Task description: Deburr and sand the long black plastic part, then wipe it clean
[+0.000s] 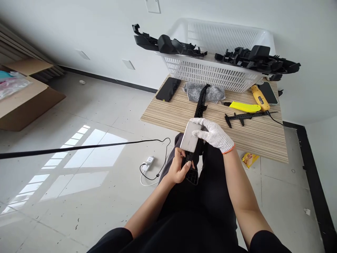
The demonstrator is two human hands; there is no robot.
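Note:
A long black plastic part (200, 105) reaches from the table edge down to my lap. My left hand (179, 168), bare, is closed around its lower portion, and the gridded end shows below the fingers. My right hand (214, 135) wears a white knitted glove with an orange cuff. Its thumb and fingers grip a flat, pale grey rectangular block (189, 138), which lies over the middle of the black part. The block's underside is hidden, so I cannot tell whether it presses on the part. My left fingertips are close to the block's lower edge.
A white slotted basket (210, 68) at the back of the table carries several black plastic parts (252, 58). Near it lie a black phone (168, 89), a grey cloth (216, 93), a yellow-handled cutter (244, 106), a caliper (247, 116) and a corded yellow tool (260, 98). A power strip (148, 163) sits on the floor.

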